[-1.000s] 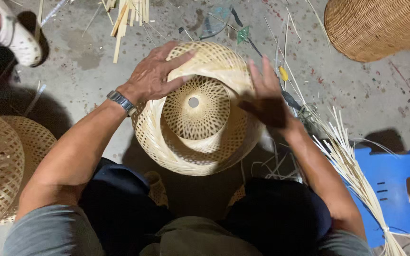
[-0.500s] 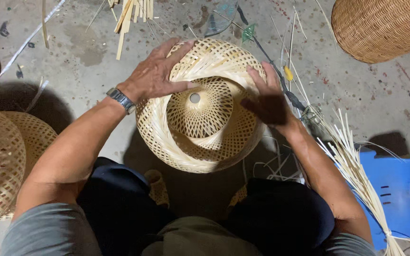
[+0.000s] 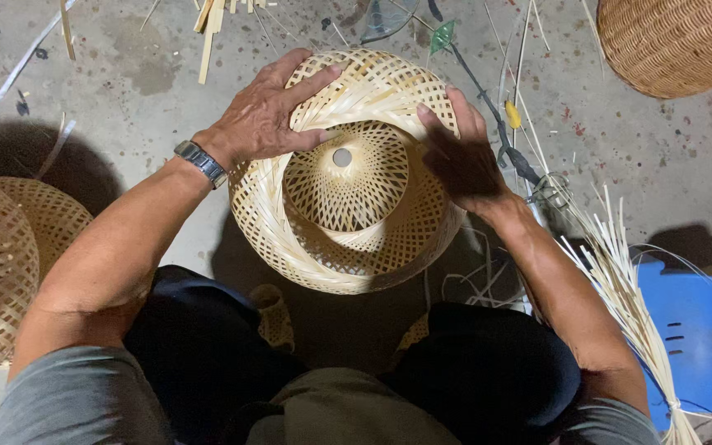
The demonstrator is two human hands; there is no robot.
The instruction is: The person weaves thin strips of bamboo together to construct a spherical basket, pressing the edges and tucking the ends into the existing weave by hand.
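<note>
Left hand [image 3: 269, 115]: laid palm-down over the upper left rim of the woven bamboo lampshade [image 3: 346, 173], fingers spread and curled across the rim, thumb pressing toward the inner cone. It grips the rim. The forearm runs down and left from the wrist, which carries a wristwatch [image 3: 201, 162] with a dark band.

Right hand [image 3: 459, 152]: set against the right outer wall of the lampshade, fingers extended upward along the weave, palm flat to the surface. It presses and steadies the wall; whether the fingers hook over the rim cannot be told, as the hand lies in shadow. The forearm runs down and right.

Lampshade: round, pale bamboo, open lattice weave, with an inner cone rising to a small round hole [image 3: 342, 156] at centre. It sits between the person's knees, above the concrete floor [image 3: 125, 74], held between both hands.

Surroundings: a bundle of loose bamboo strips [image 3: 620, 280] lies to the right, just beside the right forearm, reaching a blue plastic stool [image 3: 694, 330] at the lower right. A tightly woven brown basket [image 3: 673, 41] stands at the upper right, well apart. Two further woven lattice pieces [image 3: 2, 255] lie at the left edge. Short cut bamboo slats [image 3: 212, 21] lie at the top. A dark-handled tool with a yellow part [image 3: 511, 124] rests on the floor just behind the right hand.

No packages, labels or signs show.
</note>
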